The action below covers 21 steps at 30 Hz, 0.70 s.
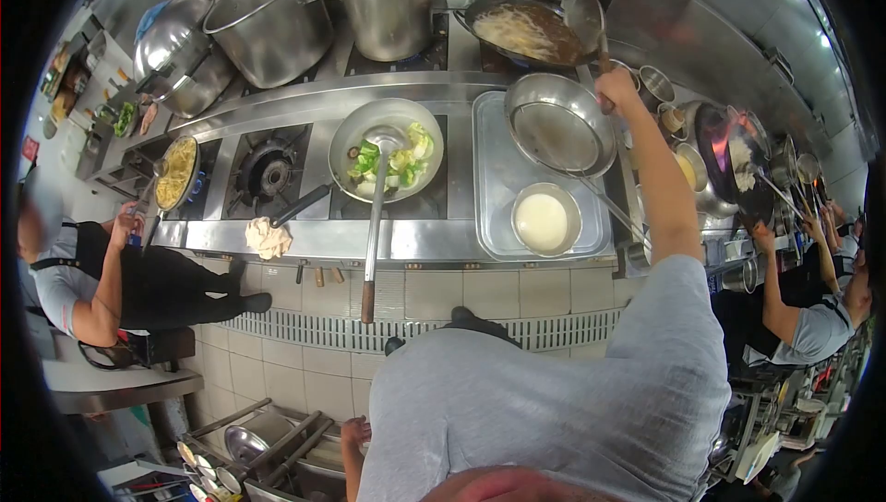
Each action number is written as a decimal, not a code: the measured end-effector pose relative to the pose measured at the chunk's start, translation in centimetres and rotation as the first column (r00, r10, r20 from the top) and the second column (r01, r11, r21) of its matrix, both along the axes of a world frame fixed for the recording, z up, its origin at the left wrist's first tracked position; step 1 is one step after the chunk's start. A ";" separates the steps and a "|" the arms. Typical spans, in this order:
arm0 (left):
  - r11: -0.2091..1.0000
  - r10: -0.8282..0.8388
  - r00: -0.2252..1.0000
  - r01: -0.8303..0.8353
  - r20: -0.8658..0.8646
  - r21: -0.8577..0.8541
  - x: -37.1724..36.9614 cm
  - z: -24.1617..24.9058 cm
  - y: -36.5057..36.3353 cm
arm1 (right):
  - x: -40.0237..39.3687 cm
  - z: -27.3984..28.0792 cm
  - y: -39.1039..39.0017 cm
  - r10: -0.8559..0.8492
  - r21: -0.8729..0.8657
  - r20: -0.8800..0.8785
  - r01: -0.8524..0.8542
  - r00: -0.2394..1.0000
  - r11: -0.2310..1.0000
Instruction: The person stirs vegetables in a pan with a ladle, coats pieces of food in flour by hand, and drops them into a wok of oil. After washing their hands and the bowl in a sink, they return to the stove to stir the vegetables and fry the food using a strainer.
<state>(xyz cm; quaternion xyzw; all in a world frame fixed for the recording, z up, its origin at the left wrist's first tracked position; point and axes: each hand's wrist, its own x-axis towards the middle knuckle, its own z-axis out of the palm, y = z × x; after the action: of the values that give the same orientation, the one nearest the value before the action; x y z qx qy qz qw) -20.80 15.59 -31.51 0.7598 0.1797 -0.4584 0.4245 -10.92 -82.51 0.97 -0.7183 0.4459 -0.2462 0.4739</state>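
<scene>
My right hand (616, 89) is wrapped round the wooden handle of a round skimmer (581, 18). The skimmer's head sits at the right rim of a dark wok (544, 52), where pale strands lie in brown liquid. Low beside my body hangs my left hand (355, 432), its fingers loosely apart and nothing visible in it. In front of me a frying pan (341, 124) holds chopped green vegetables (406, 159) on a burner. A long-handled ladle (377, 216) rests in that pan, its handle reaching over the stove's front edge.
A metal tray (494, 197) carries a round strainer (561, 124) and a bowl of creamy liquid (544, 220). Large pots (388, 17) stand behind. A crumpled cloth (269, 237) lies at the front edge. One person (74, 271) tends a pan at left; others (803, 308) work at right.
</scene>
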 end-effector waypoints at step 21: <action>0.988 -0.045 0.972 0.078 0.232 -0.135 2.8 14.3 -11.7 | 4.4 3.9 6.1 0.171 0.347 0.200 -0.233 0.965 0.909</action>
<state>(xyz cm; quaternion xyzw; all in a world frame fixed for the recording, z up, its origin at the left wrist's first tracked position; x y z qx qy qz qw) -17.99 3.90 -17.19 0.7804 0.0727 -0.3927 0.4812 -6.49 -76.45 4.82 -0.6366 0.3664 -0.1665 0.6579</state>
